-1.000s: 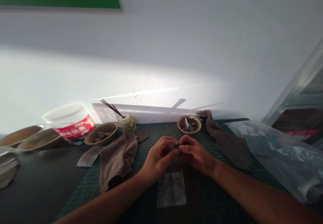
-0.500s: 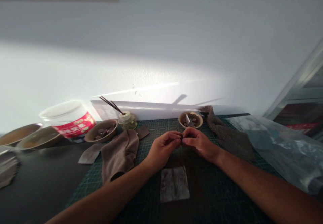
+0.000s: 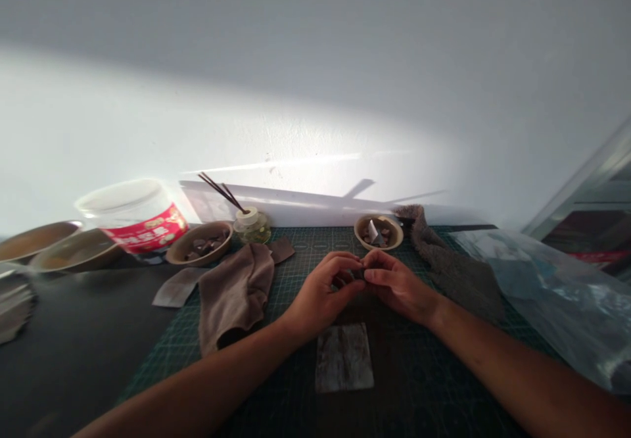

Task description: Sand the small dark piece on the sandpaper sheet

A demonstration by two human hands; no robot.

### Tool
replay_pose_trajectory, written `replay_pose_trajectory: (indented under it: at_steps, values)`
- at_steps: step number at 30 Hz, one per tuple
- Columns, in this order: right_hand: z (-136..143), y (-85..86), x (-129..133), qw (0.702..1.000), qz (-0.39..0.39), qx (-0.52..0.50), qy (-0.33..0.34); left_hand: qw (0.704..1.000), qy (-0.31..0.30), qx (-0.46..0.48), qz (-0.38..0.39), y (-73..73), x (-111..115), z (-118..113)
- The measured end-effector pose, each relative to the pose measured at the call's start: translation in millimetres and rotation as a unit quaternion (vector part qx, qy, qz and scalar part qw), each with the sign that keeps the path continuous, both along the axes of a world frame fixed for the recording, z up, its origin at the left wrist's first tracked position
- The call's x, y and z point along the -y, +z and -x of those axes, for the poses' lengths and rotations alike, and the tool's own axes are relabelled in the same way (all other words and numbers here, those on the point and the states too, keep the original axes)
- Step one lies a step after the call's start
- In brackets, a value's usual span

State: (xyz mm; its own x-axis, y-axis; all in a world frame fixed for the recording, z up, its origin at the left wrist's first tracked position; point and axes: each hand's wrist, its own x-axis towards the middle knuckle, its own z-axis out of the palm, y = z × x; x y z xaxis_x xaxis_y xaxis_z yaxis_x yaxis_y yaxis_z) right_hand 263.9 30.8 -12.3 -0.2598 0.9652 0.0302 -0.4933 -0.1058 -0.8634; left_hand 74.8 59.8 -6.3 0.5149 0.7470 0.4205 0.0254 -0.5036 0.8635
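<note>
My left hand (image 3: 331, 288) and my right hand (image 3: 400, 287) meet fingertip to fingertip above a green cutting mat (image 3: 290, 281). Between them is a small dark piece (image 3: 361, 272), mostly covered by the fingers, too small to make out. Both hands pinch it with thumb and fingers. Below the hands lies a grey, stained square sheet (image 3: 344, 358). Just beyond them stands a bowl (image 3: 360, 235) of brown pieces with a folded white scrap in it.
At left are a brown cloth (image 3: 235, 293), a bowl of brown chunks (image 3: 198, 243), a reed diffuser (image 3: 252, 227) and a red-labelled tub (image 3: 142, 218). A dark fuzzy cloth (image 3: 456, 277) and clear plastic bag (image 3: 557, 293) lie right.
The view has shifted, so the wall edge and table items sit slightly higher. My left hand's fingers are more arched, with a gap showing between thumb and fingers; the hands remain together.
</note>
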Motion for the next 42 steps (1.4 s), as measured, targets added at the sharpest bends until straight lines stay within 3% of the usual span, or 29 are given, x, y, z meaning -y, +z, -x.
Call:
replay_pose_trajectory:
  at_steps: [9,19,32,42]
  values:
    - [1.6,-0.8,3.7,1.000,0.003,0.010,0.023,0.998,-0.032,0.030,0.050,-0.5,0.1,2.0]
    - [2.6,-5.6,3.3,0.997,-0.052,0.048,0.004,0.989,-0.043,0.061,0.131,2.3,-1.4,1.3]
    - [0.7,-6.6,5.8,0.997,-0.040,0.060,0.023,0.986,-0.008,0.062,0.156,1.8,-2.0,-0.9]
    - [0.6,-6.6,6.5,0.999,-0.018,0.046,0.017,0.989,-0.032,0.075,0.126,-0.5,-2.4,3.9]
